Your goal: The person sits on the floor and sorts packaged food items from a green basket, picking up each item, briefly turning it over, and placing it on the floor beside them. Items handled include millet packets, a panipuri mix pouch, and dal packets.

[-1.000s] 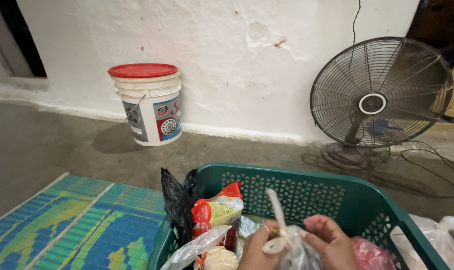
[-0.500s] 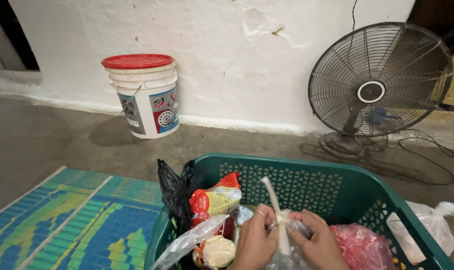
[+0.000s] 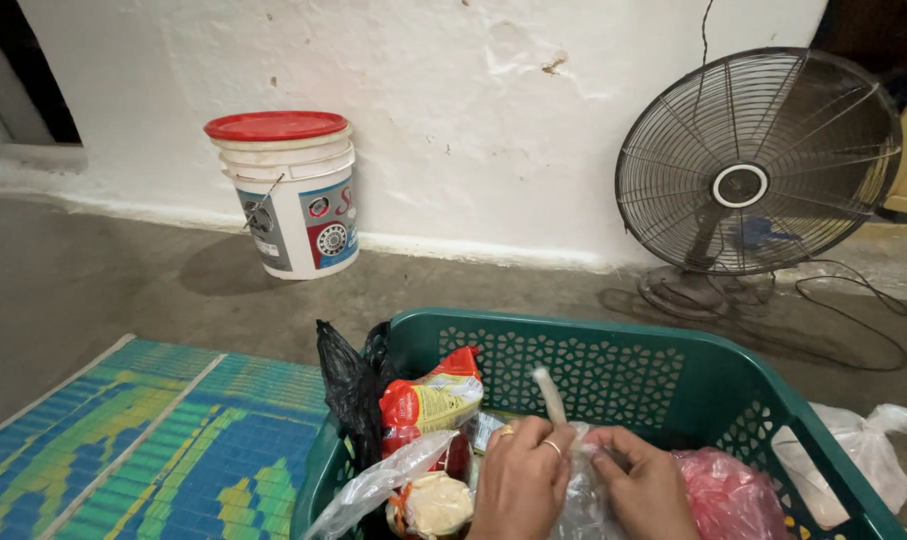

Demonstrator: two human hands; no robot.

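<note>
Behind everything stands a rough white wall, and the grey concrete floor runs from it to the near edge. At the far left, against the wall, stands a white bucket (image 3: 293,200) with a red lid and a red and blue label on its side. A dark standing fan (image 3: 758,165) stands at the far right, its cable lying loose on the floor. Near, a green plastic basket (image 3: 613,375) with a pierced wall holds a red and yellow snack packet (image 3: 428,400) upright at its left, a black bag (image 3: 348,395) over the left rim and a pink bag (image 3: 728,495) at its right. A blue and green woven mat (image 3: 143,450) lies at the near left, and a white bag (image 3: 853,450) lies outside the right rim. The left hand (image 3: 523,480) and the right hand (image 3: 638,485) both close on the neck of a clear plastic bag (image 3: 578,500) above the basket middle; its twisted end (image 3: 550,395) sticks up. Compared with half a second ago, the twisted end shows shorter and the left hand covers more of it. Open floor lies between basket and wall.
</note>
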